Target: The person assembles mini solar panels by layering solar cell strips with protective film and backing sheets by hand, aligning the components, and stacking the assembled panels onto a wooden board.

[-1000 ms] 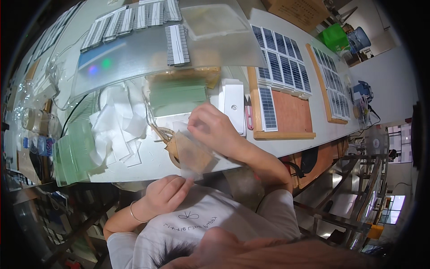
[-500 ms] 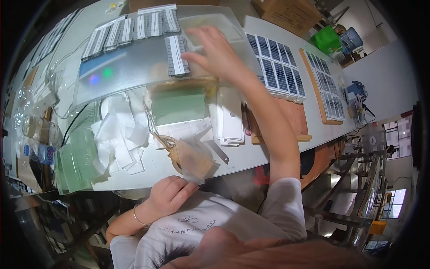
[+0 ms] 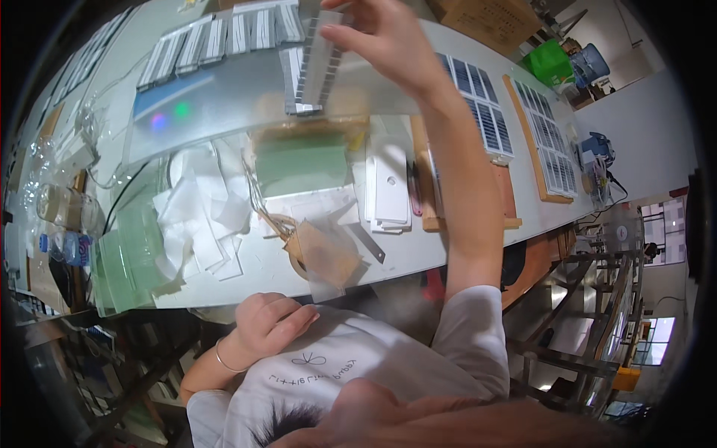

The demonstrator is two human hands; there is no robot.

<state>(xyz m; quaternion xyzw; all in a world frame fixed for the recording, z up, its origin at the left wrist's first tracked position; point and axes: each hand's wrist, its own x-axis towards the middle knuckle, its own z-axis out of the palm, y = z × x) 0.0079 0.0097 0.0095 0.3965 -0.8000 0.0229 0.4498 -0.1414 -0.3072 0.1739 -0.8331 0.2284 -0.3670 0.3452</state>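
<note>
Two hands: right hand (image 3: 388, 45) pinches the far end of a grey, notch-edged strip (image 3: 317, 67) between thumb and fingers; left hand (image 3: 272, 327) is half curled at the near edge of the table (image 3: 414, 250), and whether it holds anything cannot be told.
Strip's place: over the right side of a strip pile (image 3: 292, 78), far middle, on the frosted board (image 3: 224, 112).
Handling advice: a light pinch and an upward lift should suit best, since dragging could shift the pile beneath; the thin strip probably bends easily.
Strip count: one held; those piled under it cannot be counted; about six in the far-left row (image 3: 213, 41).
Green sheets: two stacks, one middle (image 3: 302, 166), one near left (image 3: 123, 261).
Solar panels: two groups, right (image 3: 489, 123) and far right (image 3: 549, 145); the forearm hides some.
White plates: one pile (image 3: 387, 187), middle.
Metal blade: one (image 3: 368, 244), near middle.
</note>
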